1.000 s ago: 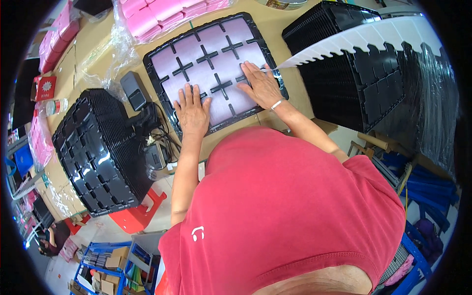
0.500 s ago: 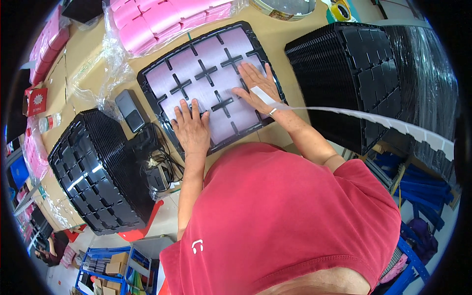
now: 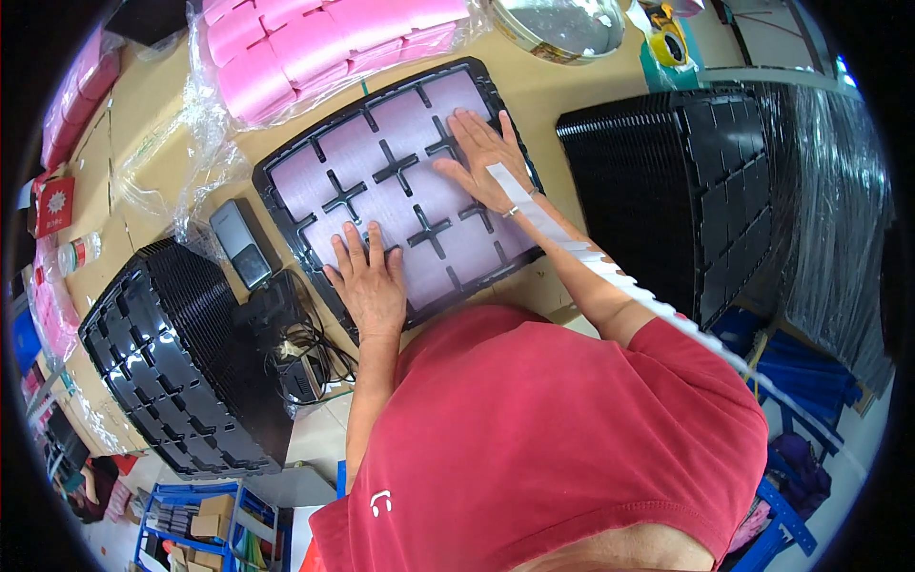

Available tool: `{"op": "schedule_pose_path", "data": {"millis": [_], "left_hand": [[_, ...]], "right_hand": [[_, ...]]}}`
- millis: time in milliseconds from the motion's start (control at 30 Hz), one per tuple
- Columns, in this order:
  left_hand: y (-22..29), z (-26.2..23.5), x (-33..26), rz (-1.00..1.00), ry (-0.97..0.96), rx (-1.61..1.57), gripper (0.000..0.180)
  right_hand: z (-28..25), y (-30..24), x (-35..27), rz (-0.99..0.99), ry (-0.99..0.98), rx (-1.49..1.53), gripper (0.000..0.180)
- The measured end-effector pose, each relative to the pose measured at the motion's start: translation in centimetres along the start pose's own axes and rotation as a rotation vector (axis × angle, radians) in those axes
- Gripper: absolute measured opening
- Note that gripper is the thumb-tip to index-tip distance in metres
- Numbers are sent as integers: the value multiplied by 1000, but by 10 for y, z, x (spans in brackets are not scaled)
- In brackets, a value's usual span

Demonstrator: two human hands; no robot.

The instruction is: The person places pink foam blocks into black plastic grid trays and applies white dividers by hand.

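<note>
"What were the fingers doing?"

"The left hand (image 3: 370, 291) lay palm down, fingers a little spread, on the near-left part of the lilac sheet (image 3: 362, 153). The right hand (image 3: 488, 167) lay flat farther over, thumb out to the side. Both were unclenched and gripped nothing."

"And the tray (image 3: 286, 224)?"

"Under both hands, its black rim framing the sheet."

"Had anything changed from half a second before?"

"The hands kept their places. The white toothed strip (image 3: 610, 272) had swung down and crossed the right forearm in view. The whole scene sat lower."

"And around it?"

"The brown table (image 3: 534, 95) held a black left stack (image 3: 162, 381), a right stack (image 3: 629, 191), a grey device (image 3: 240, 243) and, beyond the tray, pink foam (image 3: 324, 57) and a tub (image 3: 562, 29). A blue rack (image 3: 181, 488) stood on the floor, lower left."
</note>
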State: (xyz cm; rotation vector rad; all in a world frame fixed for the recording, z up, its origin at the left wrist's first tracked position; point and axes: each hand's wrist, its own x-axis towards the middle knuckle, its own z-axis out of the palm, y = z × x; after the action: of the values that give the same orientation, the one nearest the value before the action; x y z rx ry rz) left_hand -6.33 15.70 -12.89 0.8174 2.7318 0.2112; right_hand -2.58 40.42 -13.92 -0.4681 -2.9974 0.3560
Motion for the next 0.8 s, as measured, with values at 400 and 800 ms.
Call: {"op": "schedule_pose_path", "data": {"millis": [400, 800], "left_hand": [[-1, 1, -4, -2, 32, -78, 49], [-13, 3, 1, 108, 171, -164, 55]], "right_hand": [[25, 17, 54, 54, -71, -67, 82], [16, -1, 2, 21, -101, 28, 77]]}}
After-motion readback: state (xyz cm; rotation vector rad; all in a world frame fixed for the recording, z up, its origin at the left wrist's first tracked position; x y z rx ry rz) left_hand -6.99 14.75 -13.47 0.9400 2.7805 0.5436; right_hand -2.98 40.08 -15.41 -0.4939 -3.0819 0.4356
